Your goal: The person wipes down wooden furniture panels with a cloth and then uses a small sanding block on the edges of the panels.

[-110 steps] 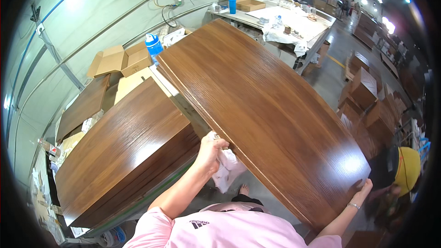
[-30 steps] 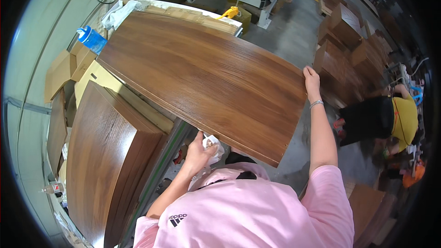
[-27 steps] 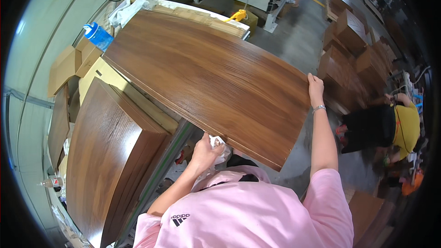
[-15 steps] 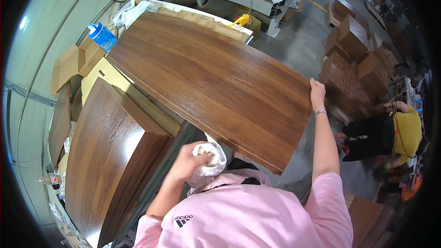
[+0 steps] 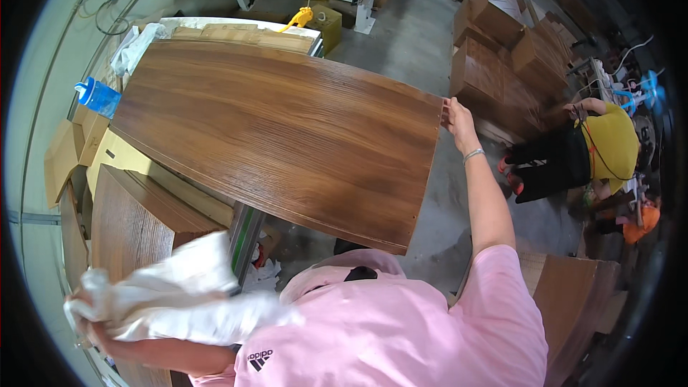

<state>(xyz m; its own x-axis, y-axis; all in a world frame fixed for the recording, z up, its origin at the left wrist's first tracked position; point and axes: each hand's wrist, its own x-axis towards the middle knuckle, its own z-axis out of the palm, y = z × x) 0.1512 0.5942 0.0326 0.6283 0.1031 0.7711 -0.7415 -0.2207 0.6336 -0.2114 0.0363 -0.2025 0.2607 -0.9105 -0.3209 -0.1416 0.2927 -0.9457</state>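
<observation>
A large brown wood-grain panel (image 5: 287, 143) lies in front of me, its right end jutting out over the floor. My right hand (image 5: 460, 126) is closed on the far part of that right edge, with the fingertips curled at the rim. At the lower left, my left hand (image 5: 92, 308) grips a white cloth (image 5: 193, 287), which flares out toward my chest and is smeared by motion. The cloth partly covers a stack of similar brown panels (image 5: 132, 218) on the left.
A blue bottle (image 5: 99, 97) stands beyond the panel's left end, near an open cardboard box (image 5: 63, 158). Behind lies a yellow tool (image 5: 301, 17). Wooden boxes (image 5: 505, 14) sit on the floor at right. A person in a yellow top (image 5: 613, 145) bends nearby.
My left hand has swung out to the left, and the bunched cloth has spread open. My right hand stays at the panel's edge. The whole view has shifted.
</observation>
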